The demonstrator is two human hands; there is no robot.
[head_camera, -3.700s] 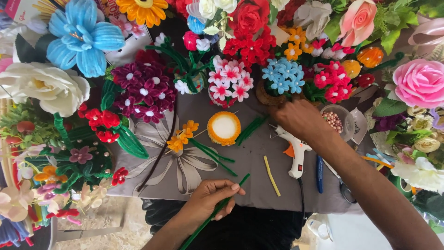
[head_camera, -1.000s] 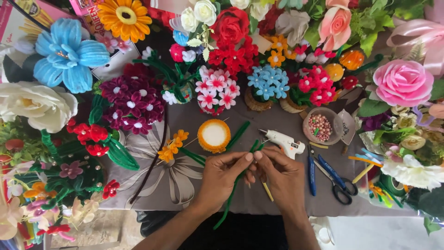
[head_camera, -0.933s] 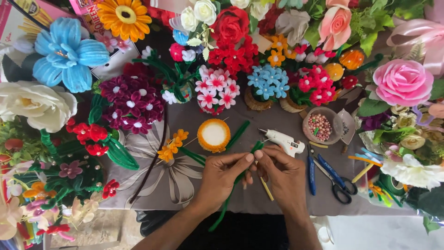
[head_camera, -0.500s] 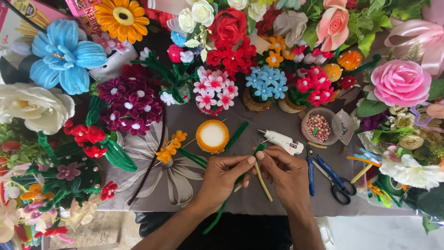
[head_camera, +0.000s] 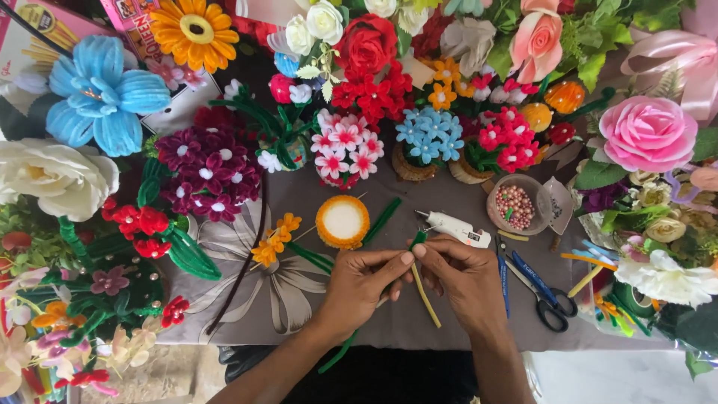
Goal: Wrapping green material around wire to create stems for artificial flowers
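Observation:
My left hand (head_camera: 363, 286) and my right hand (head_camera: 462, 275) meet at the middle of the grey cloth (head_camera: 389, 322). Both pinch a green pipe cleaner (head_camera: 338, 356) near its upper end; its lower part trails down past my left wrist. A yellow pipe cleaner (head_camera: 426, 299) lies on the cloth between my hands, under my right thumb. A round white disc with an orange fuzzy rim (head_camera: 342, 221) lies just above my left hand. A white glue gun (head_camera: 456, 227) rests just above my right hand.
Blue-handled scissors (head_camera: 538, 295) lie right of my right hand. A small bowl of pink beads (head_camera: 516, 206) stands behind them. Handmade pipe-cleaner flowers ring the cloth: blue (head_camera: 428, 135), pink-white (head_camera: 344, 142), dark purple (head_camera: 209, 168), orange sprig (head_camera: 275, 238). A large pink rose (head_camera: 647, 133) sits at right.
My right hand came back from the far right of the cloth and joined my left hand on the green pipe cleaner. Over the last second both hands only shifted slightly on it.

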